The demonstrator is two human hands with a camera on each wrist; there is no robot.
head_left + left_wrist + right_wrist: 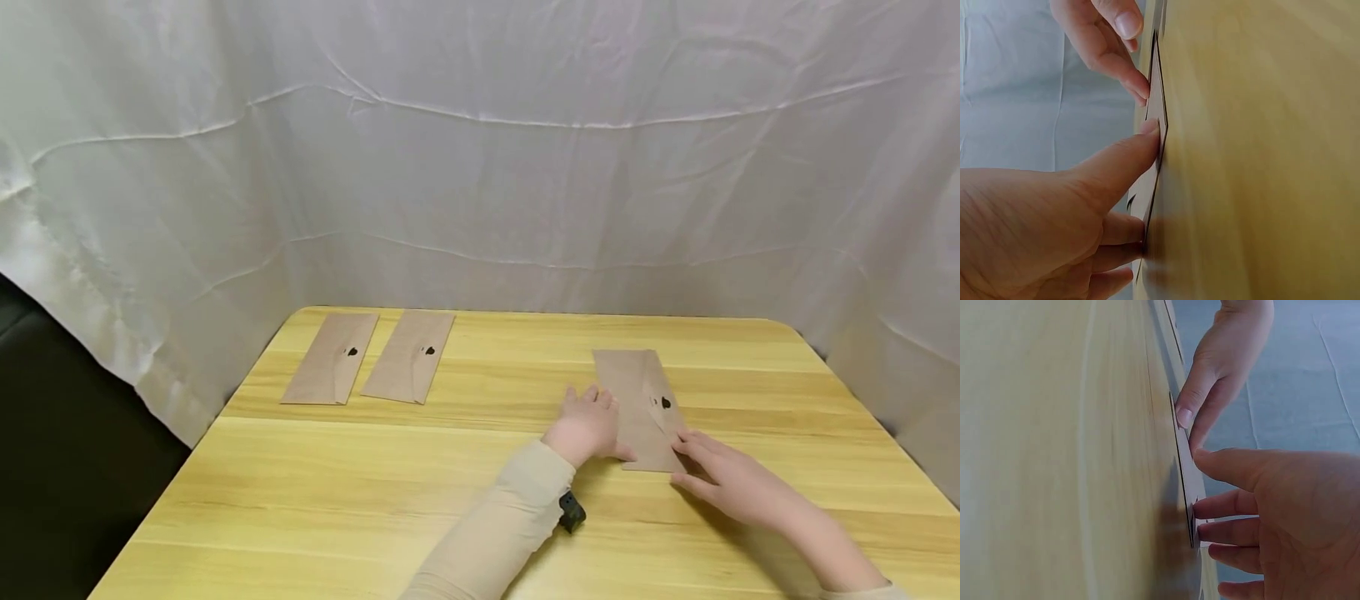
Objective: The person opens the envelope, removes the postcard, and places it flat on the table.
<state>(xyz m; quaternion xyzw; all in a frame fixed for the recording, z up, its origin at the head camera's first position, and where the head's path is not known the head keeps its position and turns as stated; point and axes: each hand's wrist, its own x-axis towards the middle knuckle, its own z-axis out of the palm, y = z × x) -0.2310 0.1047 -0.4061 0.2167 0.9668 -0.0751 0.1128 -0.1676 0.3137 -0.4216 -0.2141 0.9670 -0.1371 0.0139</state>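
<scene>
A flat pinkish-brown envelope (633, 400) with a small black mark lies on the right half of the table. My left hand (588, 425) is at its left side, thumb resting on the near part and fingers spread along the edge. In the left wrist view, that thumb (1125, 159) presses on the envelope (1155, 94) close to its rim. My right hand (731, 479) is by the near right corner, its fingertips touching the right edge. The right wrist view shows its fingers (1229, 519) extended and apart beside the envelope (1188, 469).
Two similar envelopes, one on the far left (330, 358) and another (408, 357) just right of it, lie side by side on the wood-grain table (315, 483). A whitish curtain (480, 183) hangs behind the table and along its sides. Something black (67, 467) is at the left.
</scene>
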